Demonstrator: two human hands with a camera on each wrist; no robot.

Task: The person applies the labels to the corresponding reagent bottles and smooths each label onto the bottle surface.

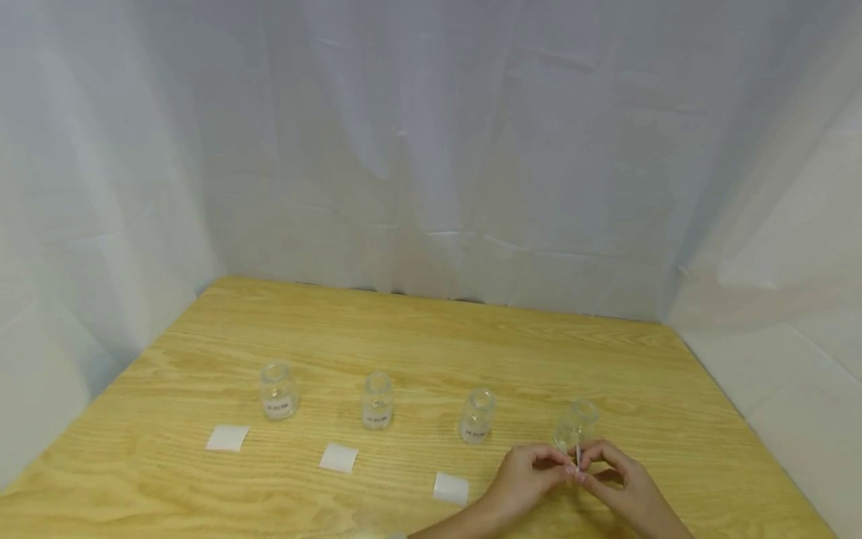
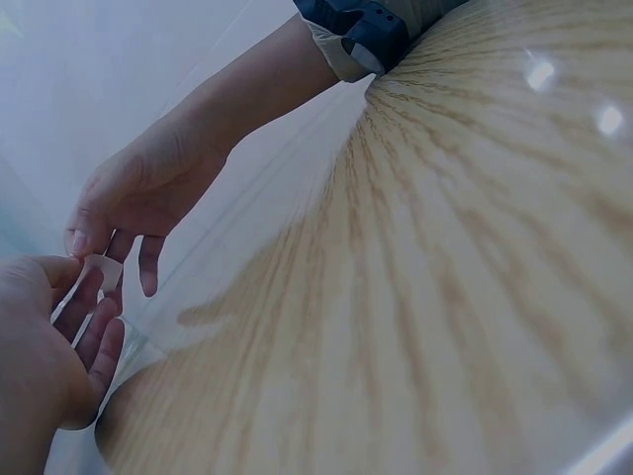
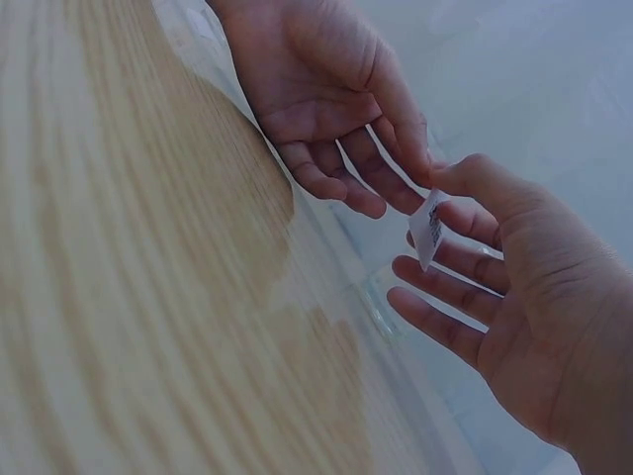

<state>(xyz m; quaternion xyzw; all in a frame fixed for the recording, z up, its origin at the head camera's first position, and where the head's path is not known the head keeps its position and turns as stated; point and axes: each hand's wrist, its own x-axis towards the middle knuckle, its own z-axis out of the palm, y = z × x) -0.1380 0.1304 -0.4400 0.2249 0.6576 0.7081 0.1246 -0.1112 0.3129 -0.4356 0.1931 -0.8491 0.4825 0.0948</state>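
Near the right of the table, a small white printed label is held up between both hands. In the head view my left hand pinches its edge from the left, and my right hand pinches it from the right. The thumb tips meet at one corner; the other fingers spread loosely, as the right wrist view shows. Seen nearly edge-on from the head, the label stands upright. Just behind the hands is a glass jar, partly hidden by the fingers.
Three more glass jars stand in a row to the left, each with a printed label low on its front. Before them lie three white paper squares. White sheeting surrounds the wooden table.
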